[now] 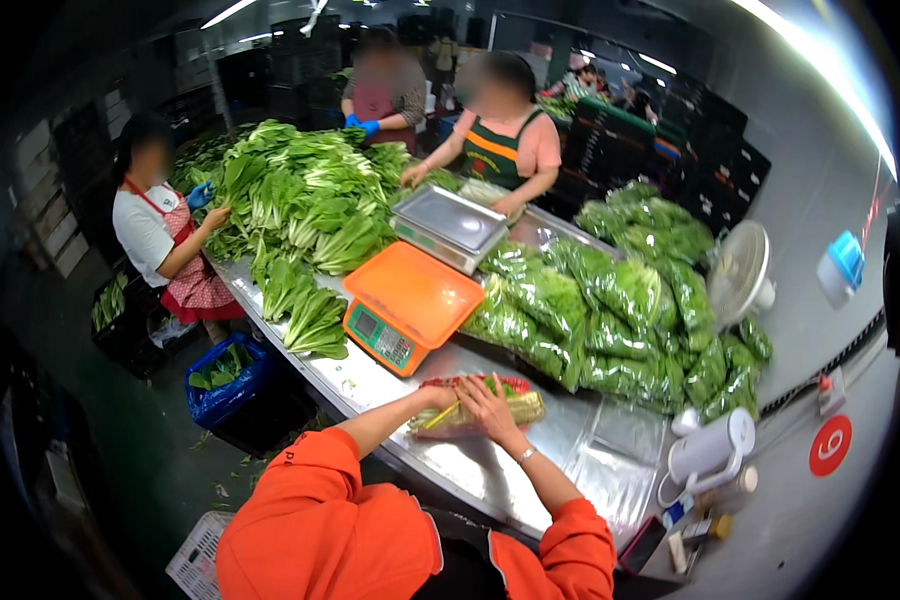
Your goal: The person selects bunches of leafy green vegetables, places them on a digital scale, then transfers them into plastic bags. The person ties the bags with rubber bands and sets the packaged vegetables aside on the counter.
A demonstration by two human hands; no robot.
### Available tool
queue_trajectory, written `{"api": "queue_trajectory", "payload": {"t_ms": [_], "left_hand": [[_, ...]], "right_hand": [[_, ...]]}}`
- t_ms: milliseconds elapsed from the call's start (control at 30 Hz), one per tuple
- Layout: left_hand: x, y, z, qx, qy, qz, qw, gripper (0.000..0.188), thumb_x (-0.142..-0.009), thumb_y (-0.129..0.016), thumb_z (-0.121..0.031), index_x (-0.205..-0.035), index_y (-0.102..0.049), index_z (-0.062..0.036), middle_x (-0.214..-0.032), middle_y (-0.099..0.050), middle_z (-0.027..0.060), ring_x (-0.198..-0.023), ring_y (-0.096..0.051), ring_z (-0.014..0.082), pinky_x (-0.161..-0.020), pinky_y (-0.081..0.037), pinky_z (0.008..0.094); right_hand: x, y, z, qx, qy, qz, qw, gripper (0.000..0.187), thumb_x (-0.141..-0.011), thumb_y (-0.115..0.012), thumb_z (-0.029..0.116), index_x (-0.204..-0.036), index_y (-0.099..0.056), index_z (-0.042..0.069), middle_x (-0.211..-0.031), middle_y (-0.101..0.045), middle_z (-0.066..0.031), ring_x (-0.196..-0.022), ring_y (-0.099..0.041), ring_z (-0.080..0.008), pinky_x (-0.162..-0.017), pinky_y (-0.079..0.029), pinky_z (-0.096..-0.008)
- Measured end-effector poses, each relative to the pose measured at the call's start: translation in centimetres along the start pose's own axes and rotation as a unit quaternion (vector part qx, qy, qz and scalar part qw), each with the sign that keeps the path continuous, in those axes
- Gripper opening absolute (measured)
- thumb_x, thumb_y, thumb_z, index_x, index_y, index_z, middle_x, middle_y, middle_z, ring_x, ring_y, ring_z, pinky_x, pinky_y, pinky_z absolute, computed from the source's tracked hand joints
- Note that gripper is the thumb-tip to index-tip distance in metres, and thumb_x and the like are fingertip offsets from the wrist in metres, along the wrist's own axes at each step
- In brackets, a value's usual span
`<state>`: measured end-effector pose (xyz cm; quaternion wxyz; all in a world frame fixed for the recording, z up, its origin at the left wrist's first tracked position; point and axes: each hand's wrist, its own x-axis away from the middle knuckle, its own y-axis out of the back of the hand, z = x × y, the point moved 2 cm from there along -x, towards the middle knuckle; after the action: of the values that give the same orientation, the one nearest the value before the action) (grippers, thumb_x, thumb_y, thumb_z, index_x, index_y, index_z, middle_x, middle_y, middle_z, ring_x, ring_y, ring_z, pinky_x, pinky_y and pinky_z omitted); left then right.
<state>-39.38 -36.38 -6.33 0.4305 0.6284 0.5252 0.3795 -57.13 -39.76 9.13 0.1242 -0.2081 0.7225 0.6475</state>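
A clear plastic packet [525, 407] with pale yellowish and green contents and a red upper edge lies on the near part of the metal table. On top of it rests my right hand [486, 408], its fingers spread out. My left hand [438, 397] is curled at the packet's left part; what its fingers grip is hidden. A thin yellow strip [440, 416] slants across the packet just below that hand. Beyond the packet stands an orange weighing scale [415, 295] with a green keypad, touched by neither hand.
Loose leafy greens [310, 200] heap on the far left of the metal table [490, 480]. Bagged greens [610, 320] pile up at right, near a fan [742, 270] and a white kettle [712, 450]. A second scale [452, 222] stands behind. Three co-workers stand around the far side. A blue-lined bin [225, 375] stands left.
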Motion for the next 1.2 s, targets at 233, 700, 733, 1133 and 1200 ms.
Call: {"api": "queue_trajectory", "payload": {"t_ms": [233, 700, 733, 1133, 1200], "left_hand": [[1.1, 9.2, -6.1, 0.222, 0.002, 0.12, 0.968, 0.061, -0.087, -0.051, -0.022, -0.138, -0.028, 0.0002, -0.139, -0.037, 0.023, -0.129, -0.038, 0.0271, -0.106, -0.03, 0.0344], [1.2, 7.4, -3.9, 0.124, 0.257, -0.096, 0.954, 0.033, -0.075, -0.063, -0.028, -0.098, -0.059, -0.0042, -0.095, -0.061, 0.0216, -0.096, -0.058, 0.038, -0.077, -0.047, 0.0487], [1.7, 8.6, -4.3, 0.093, 0.253, -0.125, 0.955, 0.039, -0.073, -0.067, -0.03, -0.102, -0.059, -0.0051, -0.101, -0.059, 0.021, -0.1, -0.056, 0.0375, -0.079, -0.046, 0.0482], [-0.2, 6.6, 0.7, 0.215, 0.19, -0.003, 0.958, 0.045, -0.084, -0.054, -0.045, -0.084, -0.068, -0.0016, -0.077, -0.065, 0.022, -0.069, -0.062, 0.0371, -0.074, -0.049, 0.0416], [-0.4, 7.8, -1.2, 0.176, 0.136, 0.006, 0.975, 0.043, -0.087, -0.05, -0.04, -0.086, -0.068, -0.0011, -0.08, -0.064, 0.0236, -0.076, -0.061, 0.0391, -0.077, -0.047, 0.0427]], "right_hand": [[1.4, -2.3, -1.0, -0.121, -0.109, 0.021, 0.986, 0.043, -0.089, -0.054, 0.025, -0.127, -0.049, 0.005, -0.122, -0.057, -0.0126, -0.118, -0.05, -0.0264, -0.105, -0.031, -0.0442], [2.1, -3.5, -0.5, -0.124, -0.164, 0.026, 0.978, 0.029, -0.089, -0.054, 0.024, -0.109, -0.06, 0.004, -0.108, -0.063, -0.0119, -0.104, -0.057, -0.0257, -0.099, -0.038, -0.0424], [2.1, -3.3, -0.3, -0.121, -0.165, 0.022, 0.979, 0.029, -0.089, -0.054, 0.024, -0.109, -0.06, 0.004, -0.108, -0.063, -0.012, -0.105, -0.057, -0.0256, -0.099, -0.038, -0.0423], [1.3, -2.8, 0.6, -0.118, -0.199, 0.011, 0.973, 0.029, -0.087, -0.057, 0.021, -0.109, -0.059, 0.003, -0.107, -0.062, -0.0137, -0.103, -0.057, -0.0272, -0.098, -0.039, -0.0425], [1.9, -2.6, 0.8, -0.093, -0.213, -0.008, 0.973, 0.028, -0.085, -0.058, 0.02, -0.107, -0.059, 0.002, -0.105, -0.061, -0.0138, -0.1, -0.057, -0.0275, -0.096, -0.041, -0.0418]]}}
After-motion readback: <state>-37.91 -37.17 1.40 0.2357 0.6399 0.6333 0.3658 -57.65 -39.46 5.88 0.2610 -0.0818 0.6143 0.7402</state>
